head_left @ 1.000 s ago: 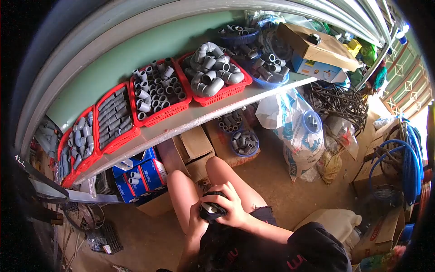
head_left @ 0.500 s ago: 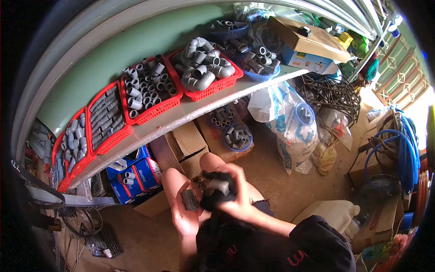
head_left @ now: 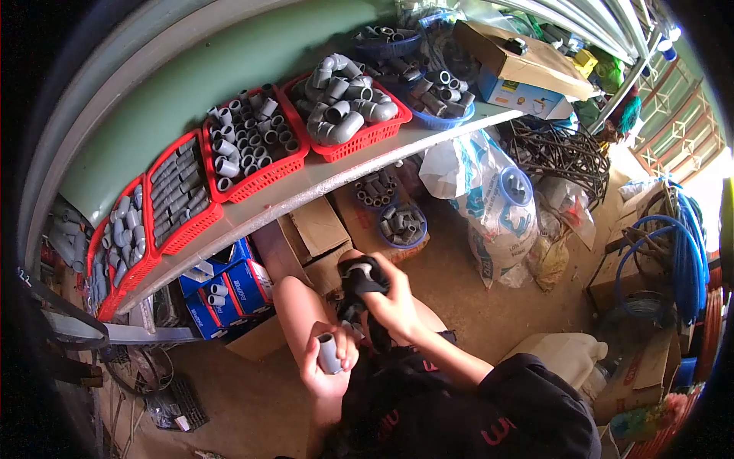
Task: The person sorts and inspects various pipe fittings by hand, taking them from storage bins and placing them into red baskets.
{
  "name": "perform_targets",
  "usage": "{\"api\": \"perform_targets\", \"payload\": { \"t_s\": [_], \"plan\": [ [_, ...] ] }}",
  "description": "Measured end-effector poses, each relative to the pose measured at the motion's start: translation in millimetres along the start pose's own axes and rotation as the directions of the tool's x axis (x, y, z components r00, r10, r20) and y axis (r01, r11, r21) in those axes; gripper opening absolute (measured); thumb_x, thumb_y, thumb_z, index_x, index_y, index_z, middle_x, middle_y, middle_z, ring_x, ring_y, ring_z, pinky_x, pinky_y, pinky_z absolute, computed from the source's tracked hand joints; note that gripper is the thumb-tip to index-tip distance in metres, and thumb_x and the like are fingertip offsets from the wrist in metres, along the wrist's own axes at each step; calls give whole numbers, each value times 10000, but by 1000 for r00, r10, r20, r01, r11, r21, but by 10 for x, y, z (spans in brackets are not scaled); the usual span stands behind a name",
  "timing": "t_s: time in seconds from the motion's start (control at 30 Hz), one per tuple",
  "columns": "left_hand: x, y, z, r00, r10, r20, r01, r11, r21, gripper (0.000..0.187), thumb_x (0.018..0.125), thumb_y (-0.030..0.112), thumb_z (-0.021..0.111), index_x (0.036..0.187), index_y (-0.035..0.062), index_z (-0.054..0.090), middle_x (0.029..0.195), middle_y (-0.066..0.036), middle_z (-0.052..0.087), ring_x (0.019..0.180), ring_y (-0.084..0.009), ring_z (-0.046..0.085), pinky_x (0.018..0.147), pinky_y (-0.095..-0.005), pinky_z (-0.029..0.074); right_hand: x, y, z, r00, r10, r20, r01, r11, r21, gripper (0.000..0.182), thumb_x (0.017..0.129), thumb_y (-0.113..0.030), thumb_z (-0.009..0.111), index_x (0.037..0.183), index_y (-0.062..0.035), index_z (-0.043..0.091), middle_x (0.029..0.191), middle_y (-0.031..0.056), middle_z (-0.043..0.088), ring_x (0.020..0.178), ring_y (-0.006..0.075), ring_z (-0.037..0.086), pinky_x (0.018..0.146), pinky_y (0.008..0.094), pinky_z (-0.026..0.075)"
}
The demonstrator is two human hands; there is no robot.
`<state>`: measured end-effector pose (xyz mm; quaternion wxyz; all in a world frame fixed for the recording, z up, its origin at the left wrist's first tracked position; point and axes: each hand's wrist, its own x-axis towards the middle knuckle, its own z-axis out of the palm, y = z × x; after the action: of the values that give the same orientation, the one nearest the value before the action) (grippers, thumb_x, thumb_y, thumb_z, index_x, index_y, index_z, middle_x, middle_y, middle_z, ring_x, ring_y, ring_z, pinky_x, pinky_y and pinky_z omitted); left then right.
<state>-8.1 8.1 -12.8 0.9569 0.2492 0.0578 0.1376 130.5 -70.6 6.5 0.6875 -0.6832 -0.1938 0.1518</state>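
My left hand (head_left: 325, 375) is closed around a grey plastic pipe coupling (head_left: 329, 353), its open end tipped upward. It is held low, beside my bare knee. My right hand (head_left: 394, 302) grips a bunched black cloth (head_left: 362, 281) a little further forward and to the right. A pale patch shows in the cloth's upper part; I cannot make out what it is. Part of the cloth hangs down between my legs. The two hands are apart.
Red baskets (head_left: 264, 174) of grey pipe fittings line the shelf (head_left: 306, 183). Blue bowls (head_left: 440, 121) of fittings stand further right. Below are cardboard boxes (head_left: 313, 229), blue boxes (head_left: 229, 298), a small fittings bowl (head_left: 403, 243) and a white sack (head_left: 497, 237). Blue hose (head_left: 692, 260) hangs right.
My left fingers have closed around the coupling, which lay on the open palm and now points upward. My right hand has moved forward with the black cloth, away from the left.
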Motion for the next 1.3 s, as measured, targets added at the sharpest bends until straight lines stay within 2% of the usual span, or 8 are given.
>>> {"api": "perform_targets", "payload": {
  "t_s": [0.3,0.43,0.53,0.67,0.93,1.1,1.2,1.3],
  "plan": [
    [90,-120,-100,815,86,-573,-143,988,-56,330,925,366,372,1018,68,477,922,-49,494,889,-128,500,762,-257,439,-453,-308,127,778,-421,466,545,821,-169,539,639,-194,729,1118,-64,520,1161,97,476,1029,279,453,897,352,360],
    [-29,-25,-34,987,95,-127,-28,891,452,375,939,369,264,1002,52,455,944,-44,469,897,-129,491,752,-261,410,-452,-96,130,804,-425,416,538,818,-205,398,659,-114,667,1041,-60,570,1001,71,559,842,217,494,796,333,374],
    [-66,-140,-156,857,32,-514,124,956,266,482,905,492,287,1044,69,469,836,-53,534,729,-140,545,613,-264,451,-379,-121,100,911,-303,280,351,926,-137,396,595,-49,619,983,-46,537,829,137,537,804,325,541,724,373,439],
    [-47,68,11,977,39,-210,34,942,335,433,924,468,287,852,67,432,569,-54,465,468,-112,458,362,-224,339,-99,-92,-61,978,-206,-37,200,973,-115,263,681,-46,601,934,-3,544,791,138,586,777,238,611,695,296,461],
    [82,120,77,924,217,-316,-87,922,378,423,874,458,464,971,47,496,839,-48,508,798,-139,496,636,-262,453,-310,-280,-101,905,-420,69,425,903,-66,430,625,-119,711,1004,-35,526,944,123,537,881,260,535,792,323,419],
    [34,-448,-588,998,32,-51,-60,584,-810,300,939,282,367,1134,61,424,1017,-10,493,957,-128,486,873,-250,371,-499,-102,255,808,-512,290,552,831,-70,494,613,-172,726,1047,-59,519,1056,102,473,1018,287,453,842,378,373],
    [-20,-137,72,969,181,-168,-120,941,317,374,902,371,344,1102,73,449,1000,-9,498,966,-122,486,857,-264,390,-429,-101,204,830,-481,283,539,823,-180,419,599,-97,702,985,-42,551,894,98,521,820,282,525,704,344,443],
    [24,-139,65,955,108,-277,1,930,367,395,884,370,340,1071,55,489,984,-20,520,964,-131,491,858,-280,391,-306,-167,200,906,-408,114,422,892,-160,328,626,-43,660,933,-23,550,798,109,553,716,253,564,638,313,460]
  ]
}}
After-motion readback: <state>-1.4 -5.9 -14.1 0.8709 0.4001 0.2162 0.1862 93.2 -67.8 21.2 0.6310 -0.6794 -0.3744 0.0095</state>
